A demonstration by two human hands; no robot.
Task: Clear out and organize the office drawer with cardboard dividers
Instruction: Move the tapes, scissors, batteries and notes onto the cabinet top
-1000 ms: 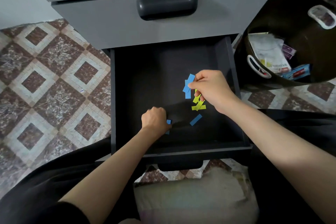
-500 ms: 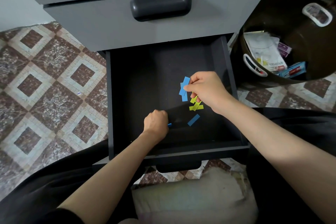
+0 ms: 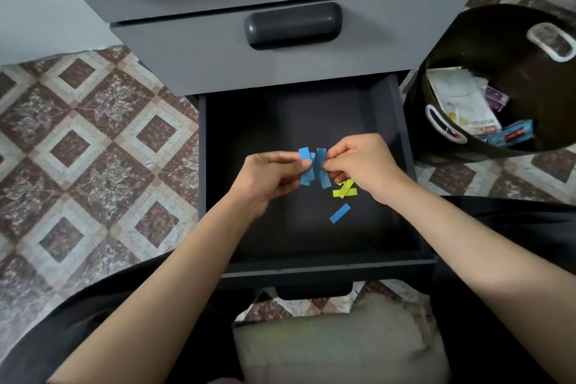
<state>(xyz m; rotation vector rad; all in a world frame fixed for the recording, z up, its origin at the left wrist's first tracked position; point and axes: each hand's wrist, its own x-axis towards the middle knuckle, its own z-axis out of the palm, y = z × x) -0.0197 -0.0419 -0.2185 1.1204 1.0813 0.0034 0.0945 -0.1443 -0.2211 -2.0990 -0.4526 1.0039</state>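
The dark bottom drawer (image 3: 402, 140) stands pulled open below me. Over its middle, my left hand (image 3: 265, 178) and my right hand (image 3: 361, 165) meet, both pinching a small bunch of blue paper strips (image 3: 314, 167). Under my right hand a few yellow-green strips (image 3: 344, 191) lie on the drawer floor, partly hidden by my fingers. One loose blue strip (image 3: 340, 213) lies a little nearer to me. No cardboard dividers are in view.
A dark round bin (image 3: 467, 40) with white handle slots stands on the floor at the right, holding papers and small packets. The shut grey drawer above has a dark handle (image 3: 293, 25). Patterned tile floor (image 3: 93, 150) lies left; a cushion (image 3: 327, 349) sits below the drawer front.
My left hand rose from the drawer's near floor with a blue strip and came up to meet my right hand; both now hold the blue strips together.
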